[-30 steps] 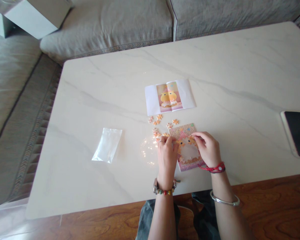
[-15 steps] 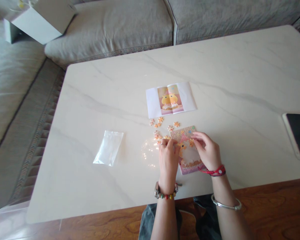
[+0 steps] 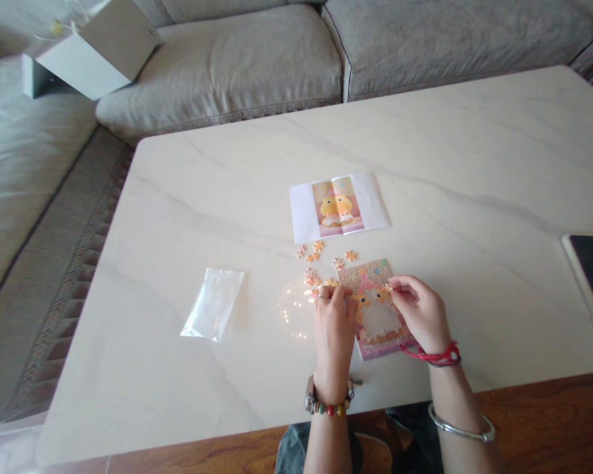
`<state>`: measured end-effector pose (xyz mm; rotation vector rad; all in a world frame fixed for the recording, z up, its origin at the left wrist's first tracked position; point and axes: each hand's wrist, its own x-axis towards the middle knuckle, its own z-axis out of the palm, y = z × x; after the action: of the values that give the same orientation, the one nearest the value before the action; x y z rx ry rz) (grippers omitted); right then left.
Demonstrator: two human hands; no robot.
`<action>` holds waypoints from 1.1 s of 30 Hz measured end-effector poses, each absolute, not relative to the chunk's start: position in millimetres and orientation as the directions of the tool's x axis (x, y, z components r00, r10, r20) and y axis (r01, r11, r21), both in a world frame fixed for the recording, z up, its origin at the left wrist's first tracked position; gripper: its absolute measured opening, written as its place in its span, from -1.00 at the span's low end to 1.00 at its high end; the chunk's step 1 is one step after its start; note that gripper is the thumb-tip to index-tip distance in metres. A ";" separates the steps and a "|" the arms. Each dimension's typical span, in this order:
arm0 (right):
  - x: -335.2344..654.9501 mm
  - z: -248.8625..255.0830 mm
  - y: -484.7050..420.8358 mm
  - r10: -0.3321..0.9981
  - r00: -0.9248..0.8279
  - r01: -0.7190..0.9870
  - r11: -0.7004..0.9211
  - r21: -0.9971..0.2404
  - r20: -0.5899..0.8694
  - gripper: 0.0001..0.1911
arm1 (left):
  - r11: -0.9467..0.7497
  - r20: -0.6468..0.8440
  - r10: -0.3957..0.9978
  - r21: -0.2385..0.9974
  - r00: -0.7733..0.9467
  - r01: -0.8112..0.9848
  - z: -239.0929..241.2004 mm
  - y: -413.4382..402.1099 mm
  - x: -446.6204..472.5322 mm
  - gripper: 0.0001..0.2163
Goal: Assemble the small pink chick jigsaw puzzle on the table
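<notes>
One table [image 3: 449,164] holds the puzzle [image 3: 378,336] near its front edge: outer parts joined, pale middle unfilled. Left hand [image 3: 334,326] and right hand [image 3: 422,313], pinched nearly closed, overlap its sides; whether either grips anything, I cannot tell. Loose pieces [image 3: 311,277] lie unplaced, leftward.

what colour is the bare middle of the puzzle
The bare middle of the puzzle is pale greyish white, as the head view shows.
</notes>
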<state>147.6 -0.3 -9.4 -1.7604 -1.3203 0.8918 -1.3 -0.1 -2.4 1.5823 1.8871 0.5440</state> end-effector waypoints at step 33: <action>143.5 -0.3 0.9 0.999 -0.052 0.635 0.040 -0.771 0.009 -0.64 | 0.163 -0.160 0.984 0.638 -0.077 0.752 2.7 -1.0 0.4 -0.90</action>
<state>143.5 0.9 -0.3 -1.6518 -1.7484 0.8148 0.4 -1.0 2.7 1.6416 1.8847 0.5364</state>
